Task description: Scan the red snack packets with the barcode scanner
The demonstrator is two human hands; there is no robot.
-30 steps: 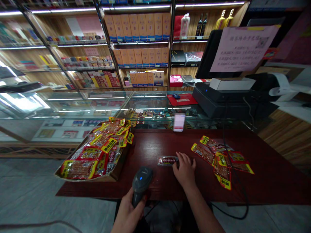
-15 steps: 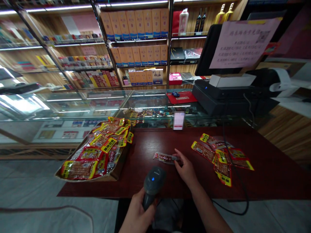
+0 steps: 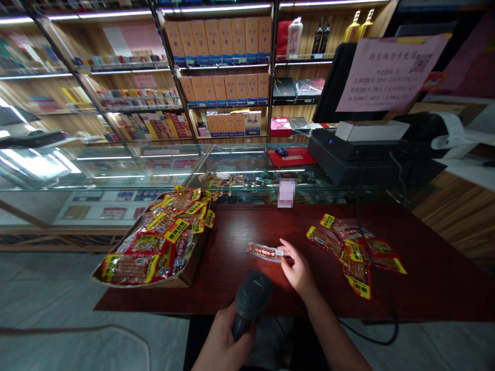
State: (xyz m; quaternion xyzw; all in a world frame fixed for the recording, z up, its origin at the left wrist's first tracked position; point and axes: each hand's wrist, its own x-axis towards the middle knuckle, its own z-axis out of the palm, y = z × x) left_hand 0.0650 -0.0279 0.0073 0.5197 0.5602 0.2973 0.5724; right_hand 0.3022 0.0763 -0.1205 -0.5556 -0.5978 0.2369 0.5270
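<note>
My left hand (image 3: 228, 337) is wrapped round the handle of a dark grey barcode scanner (image 3: 253, 293), held low over the table's front edge with its head towards the table. In my right hand (image 3: 297, 268) is the right end of a slim red snack packet (image 3: 266, 252) in clear plastic, pinched between the fingers just above the dark red table (image 3: 232, 286). To the left stands an open cardboard box (image 3: 181, 280) heaped with snack packets (image 3: 131, 268). On my right, several red and yellow snack packets (image 3: 356, 270) lie loosely overlapping.
A glass display counter (image 3: 154, 154) runs behind the table. At the back right stand a monitor (image 3: 334, 77) with a paper sign and a black cash drawer (image 3: 348, 165). A black cable (image 3: 386, 304) hangs over the table's front right.
The scanner has shifted slightly right, and the blue light on its head no longer shows. My right hand still holds the packet in nearly the same place; the whole view has shifted slightly.
</note>
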